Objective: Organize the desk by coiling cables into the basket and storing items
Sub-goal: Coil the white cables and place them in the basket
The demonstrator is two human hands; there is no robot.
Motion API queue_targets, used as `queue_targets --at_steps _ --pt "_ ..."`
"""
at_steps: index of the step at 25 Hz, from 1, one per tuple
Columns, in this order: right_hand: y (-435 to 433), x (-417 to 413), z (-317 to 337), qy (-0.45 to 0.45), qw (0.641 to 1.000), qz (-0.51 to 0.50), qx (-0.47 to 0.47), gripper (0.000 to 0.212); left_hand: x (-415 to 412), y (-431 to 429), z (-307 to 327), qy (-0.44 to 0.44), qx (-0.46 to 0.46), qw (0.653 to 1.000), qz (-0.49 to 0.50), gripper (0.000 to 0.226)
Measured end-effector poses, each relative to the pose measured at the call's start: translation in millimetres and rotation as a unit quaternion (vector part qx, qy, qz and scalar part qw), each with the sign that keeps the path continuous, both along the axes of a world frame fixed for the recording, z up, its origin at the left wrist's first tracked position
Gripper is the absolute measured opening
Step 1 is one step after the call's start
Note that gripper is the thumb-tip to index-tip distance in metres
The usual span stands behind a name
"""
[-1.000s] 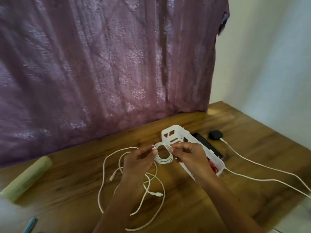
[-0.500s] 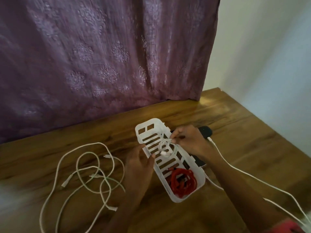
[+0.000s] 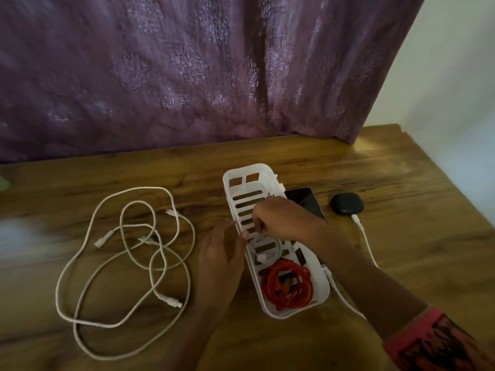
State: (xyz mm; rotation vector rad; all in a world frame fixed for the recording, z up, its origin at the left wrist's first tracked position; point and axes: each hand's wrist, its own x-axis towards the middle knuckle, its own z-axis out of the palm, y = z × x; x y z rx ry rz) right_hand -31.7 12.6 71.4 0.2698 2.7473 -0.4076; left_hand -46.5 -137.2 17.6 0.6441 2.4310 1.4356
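A white slotted basket [image 3: 242, 183] lies lengthwise on the wooden desk [image 3: 401, 258]. Inside its near end sits a coiled red cable [image 3: 288, 286]. A small coiled white cable [image 3: 265, 249] rests in the basket's middle, and my right hand [image 3: 284, 219] reaches into the basket with fingertips pinching the top of that coil. My left hand [image 3: 219, 253] rests against the basket's left wall, fingers spread, holding nothing. Loose white cables [image 3: 126, 263] sprawl uncoiled on the desk to the left.
A black phone [image 3: 305, 200] lies beside the basket's right wall. A dark round charger [image 3: 347, 204] with a white cord [image 3: 367, 245] sits further right. A purple curtain [image 3: 187, 76] hangs behind the desk; the desk's right edge runs diagonally by the wall.
The small white coil went from held between both hands above the desk down into the basket. My left hand released it and moved to the basket's side.
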Motion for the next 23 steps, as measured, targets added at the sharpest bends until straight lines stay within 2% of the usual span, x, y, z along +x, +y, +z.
queue_targets --at_steps 4,9,12,14,16,20,23 --pt "1.0 2.6 1.5 -0.01 1.0 -0.019 0.016 0.021 2.2 1.1 -3.7 -0.005 -0.014 1.0 0.017 0.05" --pt "-3.4 16.1 2.4 0.017 0.999 -0.04 0.004 0.029 8.0 2.7 -2.7 -0.004 -0.015 1.0 0.026 0.045" --pt "-4.0 25.0 0.2 0.037 0.999 -0.036 0.013 0.032 11.3 0.0 -1.1 -0.002 -0.016 1.0 0.016 0.049" --pt "-7.1 30.9 0.1 0.045 0.997 -0.062 -0.002 0.031 13.3 -4.9 3.2 -0.001 -0.014 1.0 0.019 0.04" --pt "-15.4 38.2 3.9 0.075 0.993 -0.093 -0.006 0.032 14.5 -13.8 7.4 0.001 -0.009 1.0 0.029 0.034" --pt "-44.5 45.0 15.8 0.208 0.97 -0.125 -0.009 0.03 8.2 -43.0 8.7 0.016 -0.012 0.999 0.047 0.034" --pt "-70.9 34.9 23.5 0.247 0.96 -0.126 -0.033 0.029 -4.6 -73.6 11.4 0.048 -0.014 0.997 0.059 0.029"
